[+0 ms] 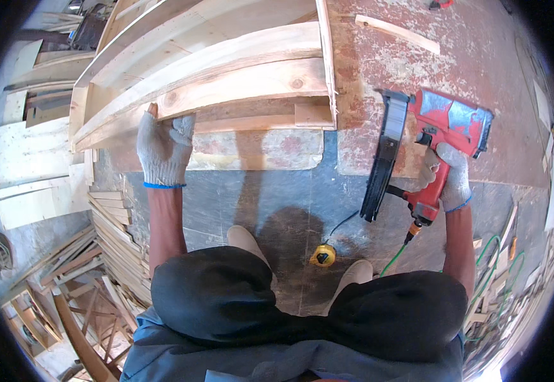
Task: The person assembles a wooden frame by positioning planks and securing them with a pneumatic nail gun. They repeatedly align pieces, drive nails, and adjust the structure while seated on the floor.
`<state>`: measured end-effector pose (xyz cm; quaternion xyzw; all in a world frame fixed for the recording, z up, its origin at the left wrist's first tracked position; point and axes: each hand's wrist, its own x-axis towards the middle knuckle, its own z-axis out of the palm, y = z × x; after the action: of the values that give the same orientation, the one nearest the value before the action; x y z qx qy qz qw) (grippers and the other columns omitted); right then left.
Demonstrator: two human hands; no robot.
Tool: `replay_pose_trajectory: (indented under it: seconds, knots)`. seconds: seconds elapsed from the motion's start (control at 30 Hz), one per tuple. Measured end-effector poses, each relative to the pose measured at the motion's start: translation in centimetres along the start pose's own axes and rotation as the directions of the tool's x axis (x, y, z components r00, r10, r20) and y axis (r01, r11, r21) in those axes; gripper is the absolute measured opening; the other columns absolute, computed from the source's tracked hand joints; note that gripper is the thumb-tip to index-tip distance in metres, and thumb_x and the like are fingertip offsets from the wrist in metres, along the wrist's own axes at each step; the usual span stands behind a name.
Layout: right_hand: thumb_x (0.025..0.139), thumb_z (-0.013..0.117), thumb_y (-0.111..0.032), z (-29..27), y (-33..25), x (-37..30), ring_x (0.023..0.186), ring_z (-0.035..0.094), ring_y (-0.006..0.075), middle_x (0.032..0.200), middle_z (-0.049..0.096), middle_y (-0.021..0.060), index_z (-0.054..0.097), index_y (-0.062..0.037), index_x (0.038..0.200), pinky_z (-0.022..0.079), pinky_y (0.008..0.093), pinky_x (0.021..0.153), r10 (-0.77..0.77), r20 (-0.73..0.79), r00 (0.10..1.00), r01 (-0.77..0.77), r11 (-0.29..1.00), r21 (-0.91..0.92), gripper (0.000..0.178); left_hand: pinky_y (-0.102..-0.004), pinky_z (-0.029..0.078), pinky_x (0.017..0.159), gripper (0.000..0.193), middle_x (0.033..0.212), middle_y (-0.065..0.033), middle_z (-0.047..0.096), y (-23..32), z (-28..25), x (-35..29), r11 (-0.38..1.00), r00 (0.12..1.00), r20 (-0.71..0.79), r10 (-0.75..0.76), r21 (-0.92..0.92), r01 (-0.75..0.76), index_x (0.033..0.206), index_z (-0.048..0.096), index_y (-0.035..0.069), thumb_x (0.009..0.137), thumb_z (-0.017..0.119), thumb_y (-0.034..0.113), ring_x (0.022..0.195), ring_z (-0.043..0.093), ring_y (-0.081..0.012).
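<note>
A pale wooden frame [318, 57] of long slats lies at the upper left, open along its near side. My left hand [165, 146], in a white knit glove with a blue cuff, grips the near slat [245, 86] close to its left end. Its fingers go in under the wood and are partly hidden. On the right, my right hand [455, 175], gloved the same way, is wrapped round the handle of a red nail gun [449, 114]. The gun's long black magazine [379, 172] points toward the frame's right side, apart from it. A green air hose [395, 260] runs from its base.
A yellow tape measure [322, 255] lies on the dark floor between my shoes. A loose wooden strip [398, 34] rests on the worn red board [385, 70] at the far right. Stacked slats [121, 235] and scrap wood line the left; more scraps and looped green hose [490, 254] lie right.
</note>
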<state>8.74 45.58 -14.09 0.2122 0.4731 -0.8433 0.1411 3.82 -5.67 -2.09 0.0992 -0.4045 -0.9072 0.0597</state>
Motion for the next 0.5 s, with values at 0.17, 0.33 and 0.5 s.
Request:
replay_pose_trajectory:
  seconds: [0.17,0.33,0.5]
  knots:
    - [0.091,0.068,-0.027,-6.4,1.1,2.0,0.051,0.054,0.0138,0.070,0.060,0.0026,0.065,-0.0055,0.100,0.046,0.0281,0.044,0.003,-0.131,0.991,-0.005,1.000,-0.009,0.024,-0.0547,0.046,0.111,0.040,0.137,-0.0215,0.057,-1.0,0.3,0.2,0.994,0.991,-0.130,0.044,-0.091,-0.056,0.133,0.052,-0.001,0.100,0.058,0.019,0.130,0.055,-0.0368]
    - [0.094,0.068,-0.024,-14.1,3.1,2.6,0.063,0.062,0.0162,0.080,0.065,0.0046,0.064,-0.0084,0.106,0.052,0.0274,0.053,0.101,-0.283,0.954,-0.097,0.995,0.027,0.020,-0.0574,0.044,0.111,0.037,0.137,-0.0192,0.057,-1.3,0.6,0.2,0.984,0.983,-0.181,0.045,-0.161,-0.075,0.129,0.054,0.002,0.097,0.061,0.020,0.130,0.054,-0.0377]
    - [0.095,0.069,-0.019,-15.1,2.9,3.1,0.091,0.067,0.0191,0.104,0.068,0.0024,0.062,-0.0113,0.123,0.057,0.0397,0.081,0.188,-0.232,0.954,-0.190,0.982,0.015,0.029,-0.0584,0.045,0.108,0.033,0.133,-0.0154,0.061,-1.2,1.7,0.3,0.986,0.978,-0.203,0.052,-0.146,-0.083,0.126,0.058,0.009,0.097,0.062,0.023,0.127,0.056,-0.0367]
